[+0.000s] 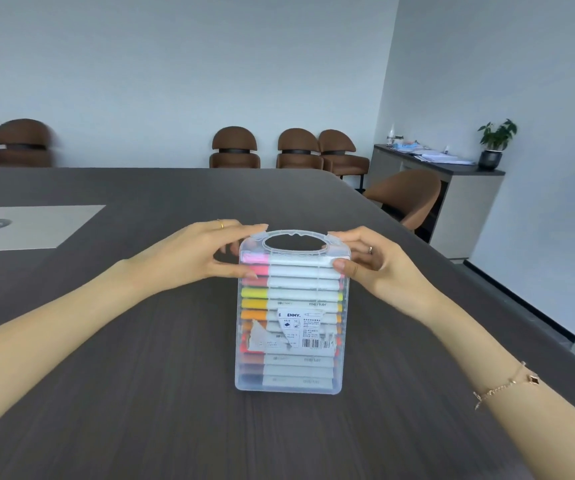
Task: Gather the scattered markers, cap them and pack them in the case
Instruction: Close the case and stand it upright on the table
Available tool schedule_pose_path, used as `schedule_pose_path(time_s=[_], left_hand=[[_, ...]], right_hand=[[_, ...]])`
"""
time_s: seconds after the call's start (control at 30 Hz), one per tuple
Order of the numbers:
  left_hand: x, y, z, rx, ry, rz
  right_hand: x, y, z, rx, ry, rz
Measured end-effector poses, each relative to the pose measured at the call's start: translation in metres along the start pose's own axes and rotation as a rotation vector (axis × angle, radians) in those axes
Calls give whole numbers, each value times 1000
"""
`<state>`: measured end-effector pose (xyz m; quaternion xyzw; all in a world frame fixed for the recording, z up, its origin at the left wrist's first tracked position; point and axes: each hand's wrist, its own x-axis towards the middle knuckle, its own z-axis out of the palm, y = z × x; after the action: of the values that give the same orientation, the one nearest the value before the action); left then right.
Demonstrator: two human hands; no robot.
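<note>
A clear plastic marker case (291, 384) lies flat and closed on the dark wooden table (140, 393), its handle pointing away from me. Several capped markers (296, 284) lie in a row inside, white barrels with pink, red, yellow, orange and brown caps. A torn white label covers the middle of the lid. My left hand (199, 251) pinches the case's upper left corner, thumb on the lid and fingers on the handle edge. My right hand (369, 259) pinches the upper right corner the same way, thumb pressed on the lid.
A light inset panel with a cable port (19, 225) sits in the table at the far left. Brown chairs (234, 148) line the far wall and one stands at the table's right edge. A grey sideboard (452, 188) with papers and a potted plant stands at the right.
</note>
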<state>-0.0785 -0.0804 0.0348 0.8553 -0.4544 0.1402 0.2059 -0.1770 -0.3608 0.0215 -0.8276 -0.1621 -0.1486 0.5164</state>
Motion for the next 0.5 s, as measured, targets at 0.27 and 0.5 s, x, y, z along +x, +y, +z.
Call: schedule_pose_path(time_s=[0.27,0.5], left_hand=[[-10,5,-3,222,139,188],[-18,13,2,-41,114,70]], right_hand=[[-13,-17,-4,-356,-31,-124],[-19,-14,-1,-345,8,-155]])
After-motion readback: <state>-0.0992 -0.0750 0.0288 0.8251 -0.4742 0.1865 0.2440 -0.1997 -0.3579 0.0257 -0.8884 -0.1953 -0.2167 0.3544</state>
